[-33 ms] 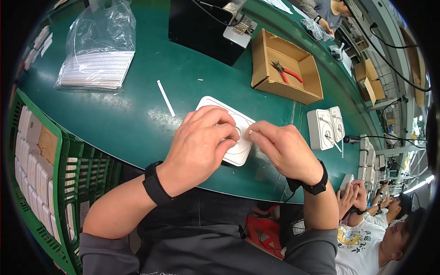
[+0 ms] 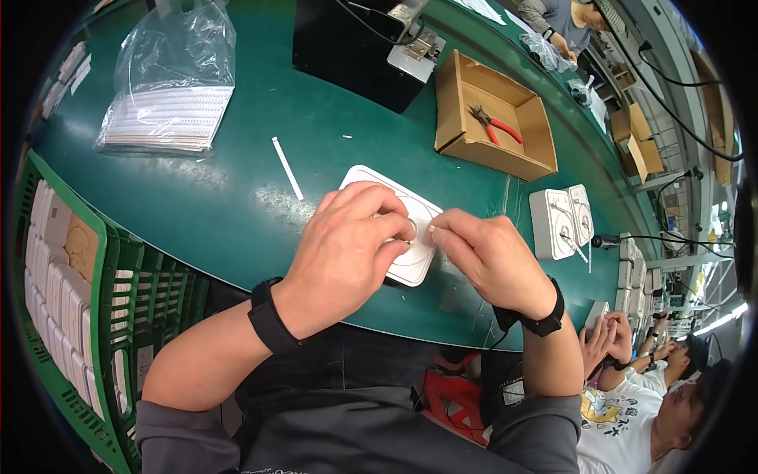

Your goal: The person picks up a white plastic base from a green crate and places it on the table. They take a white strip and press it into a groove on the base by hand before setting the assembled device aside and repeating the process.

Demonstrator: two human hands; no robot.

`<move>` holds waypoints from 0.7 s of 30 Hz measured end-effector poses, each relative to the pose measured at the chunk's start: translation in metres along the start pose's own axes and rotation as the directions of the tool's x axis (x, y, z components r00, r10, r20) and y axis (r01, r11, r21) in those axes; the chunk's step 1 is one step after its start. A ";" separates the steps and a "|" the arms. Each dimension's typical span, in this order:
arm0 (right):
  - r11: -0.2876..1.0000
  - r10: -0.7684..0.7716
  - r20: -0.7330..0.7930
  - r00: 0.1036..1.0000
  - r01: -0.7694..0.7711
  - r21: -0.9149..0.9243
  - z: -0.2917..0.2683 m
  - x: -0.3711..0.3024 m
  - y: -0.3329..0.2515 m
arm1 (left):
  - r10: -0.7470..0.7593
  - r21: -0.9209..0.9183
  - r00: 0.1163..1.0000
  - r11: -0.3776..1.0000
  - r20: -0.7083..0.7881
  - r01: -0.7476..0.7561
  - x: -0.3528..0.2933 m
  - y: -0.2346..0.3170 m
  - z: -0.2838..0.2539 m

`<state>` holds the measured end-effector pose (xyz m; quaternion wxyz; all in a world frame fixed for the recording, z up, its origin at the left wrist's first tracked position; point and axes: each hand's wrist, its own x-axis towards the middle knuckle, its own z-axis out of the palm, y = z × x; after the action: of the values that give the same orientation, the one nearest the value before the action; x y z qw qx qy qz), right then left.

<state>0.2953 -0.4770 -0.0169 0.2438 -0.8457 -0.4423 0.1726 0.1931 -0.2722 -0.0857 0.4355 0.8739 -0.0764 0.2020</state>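
Note:
A white rounded-square device point(image 2: 371, 175) with a circular outline on its top lies on the bench under both hands. My left hand point(image 2: 335, 249) rests over its left side with thumb and fingertips pinched together; a thin rounded edge shows at the fingertips, but I cannot make out what it is. My right hand point(image 2: 493, 257) is at the right edge of the device, its thumb and forefinger closed on a small white piece point(image 2: 432, 229). The fingertips of the two hands are a short way apart. Black bands circle both wrists.
A cardboard box point(image 2: 462, 142) holds red-handled cutters point(image 2: 499, 126). Right of it stand two white devices point(image 2: 549, 229) with cables. A white strip point(image 2: 287, 167), a plastic bag of printed sheets point(image 2: 170, 114) and a black machine point(image 2: 347, 59) lie beyond. A green crate point(image 2: 103, 268) is left; co-workers sit right.

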 end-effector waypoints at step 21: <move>0.999 -0.027 0.075 0.997 0.025 0.036 -0.002 0.010 -0.002 | 0.010 -0.073 1.000 0.997 -0.012 -0.011 -0.003 -0.008 0.002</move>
<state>0.3003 -0.4680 -0.0152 0.2440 -0.8284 -0.4589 0.2088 0.1934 -0.2687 -0.0935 0.4667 0.8557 -0.0857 0.2063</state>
